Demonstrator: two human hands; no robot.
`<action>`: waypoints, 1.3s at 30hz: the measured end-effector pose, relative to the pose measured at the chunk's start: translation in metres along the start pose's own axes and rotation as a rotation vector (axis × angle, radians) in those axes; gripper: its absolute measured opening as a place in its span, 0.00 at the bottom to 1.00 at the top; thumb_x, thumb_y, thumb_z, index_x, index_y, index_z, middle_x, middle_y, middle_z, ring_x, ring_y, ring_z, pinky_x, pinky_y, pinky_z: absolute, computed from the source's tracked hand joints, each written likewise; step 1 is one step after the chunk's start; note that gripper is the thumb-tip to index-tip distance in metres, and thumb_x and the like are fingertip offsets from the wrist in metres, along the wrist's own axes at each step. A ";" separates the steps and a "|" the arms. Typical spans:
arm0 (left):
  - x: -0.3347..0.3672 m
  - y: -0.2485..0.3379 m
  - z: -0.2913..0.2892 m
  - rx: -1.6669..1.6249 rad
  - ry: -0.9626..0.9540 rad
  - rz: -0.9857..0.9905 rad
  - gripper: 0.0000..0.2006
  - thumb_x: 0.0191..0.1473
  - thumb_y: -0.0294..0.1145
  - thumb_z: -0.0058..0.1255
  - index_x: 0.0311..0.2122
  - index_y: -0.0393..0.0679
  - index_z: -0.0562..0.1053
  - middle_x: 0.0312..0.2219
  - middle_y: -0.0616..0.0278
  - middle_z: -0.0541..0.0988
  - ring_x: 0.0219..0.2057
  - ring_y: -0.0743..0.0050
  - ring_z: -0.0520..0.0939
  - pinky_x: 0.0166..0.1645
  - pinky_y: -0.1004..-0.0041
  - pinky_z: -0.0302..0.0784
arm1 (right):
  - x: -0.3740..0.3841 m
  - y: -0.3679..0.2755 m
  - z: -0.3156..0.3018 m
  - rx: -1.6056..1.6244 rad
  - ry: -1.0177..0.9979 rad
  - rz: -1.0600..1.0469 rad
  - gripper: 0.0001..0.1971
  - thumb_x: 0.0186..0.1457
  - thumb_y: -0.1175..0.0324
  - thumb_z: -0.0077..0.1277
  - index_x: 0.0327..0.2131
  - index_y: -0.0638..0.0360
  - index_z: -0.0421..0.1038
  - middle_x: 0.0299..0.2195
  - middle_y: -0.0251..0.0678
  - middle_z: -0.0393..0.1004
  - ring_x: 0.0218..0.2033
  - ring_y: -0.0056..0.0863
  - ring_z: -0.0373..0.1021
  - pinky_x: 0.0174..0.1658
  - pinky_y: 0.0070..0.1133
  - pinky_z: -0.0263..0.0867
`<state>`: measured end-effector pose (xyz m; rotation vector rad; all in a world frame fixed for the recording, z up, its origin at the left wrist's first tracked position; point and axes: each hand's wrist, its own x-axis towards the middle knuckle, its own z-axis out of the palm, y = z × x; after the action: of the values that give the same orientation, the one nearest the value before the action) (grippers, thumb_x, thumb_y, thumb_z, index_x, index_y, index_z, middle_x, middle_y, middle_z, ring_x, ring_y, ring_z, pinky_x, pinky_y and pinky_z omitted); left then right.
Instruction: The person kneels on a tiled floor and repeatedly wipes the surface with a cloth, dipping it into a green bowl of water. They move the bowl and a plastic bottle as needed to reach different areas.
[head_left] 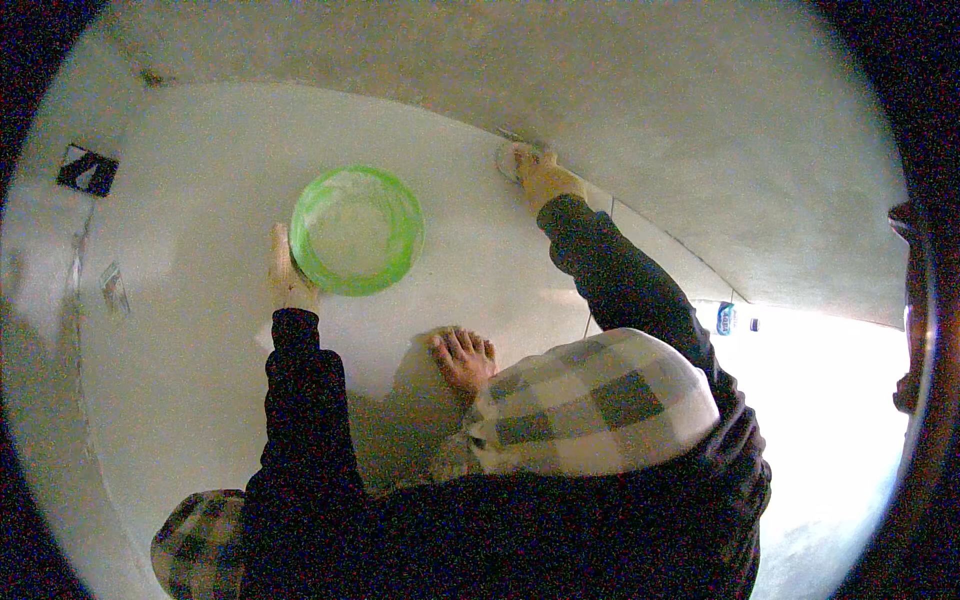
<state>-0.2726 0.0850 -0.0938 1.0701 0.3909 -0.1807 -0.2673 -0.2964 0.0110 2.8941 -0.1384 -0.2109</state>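
Observation:
A round green plastic basin [412, 232] stands left of the middle, over the pale floor. Its inside looks whitish; whether it holds liquid I cannot tell. My left hand [288, 275] grips its left side, fingers along the outer wall. Farther off to the right, my right hand [548, 180] is down where the floor meets the wall. Its fingers are closed round a small, pale, roundish thing [505, 162], too blurred to name. Dark sleeves cover both of my forearms.
A grey wall [700, 130] runs along the far and right sides. My bare foot [465, 358] is on the floor [200, 350] below the basin. At left is a dark square drain cover [88, 170]. A blue-labelled container [726, 318] stands at right beside a bright area.

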 end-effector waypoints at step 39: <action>-0.045 -0.007 -0.039 0.402 0.022 0.246 0.35 0.62 0.58 0.34 0.62 0.37 0.54 0.59 0.53 0.63 0.58 0.56 0.66 0.61 0.59 0.61 | 0.011 -0.127 0.002 0.216 -0.020 -0.121 0.18 0.61 0.62 0.36 0.48 0.60 0.68 0.43 0.56 0.73 0.41 0.51 0.74 0.41 0.40 0.72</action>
<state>-0.3245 0.1143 -0.0979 1.5066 0.2437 -0.0272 -0.2471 -0.1748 -0.0228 3.1195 0.0121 -0.2606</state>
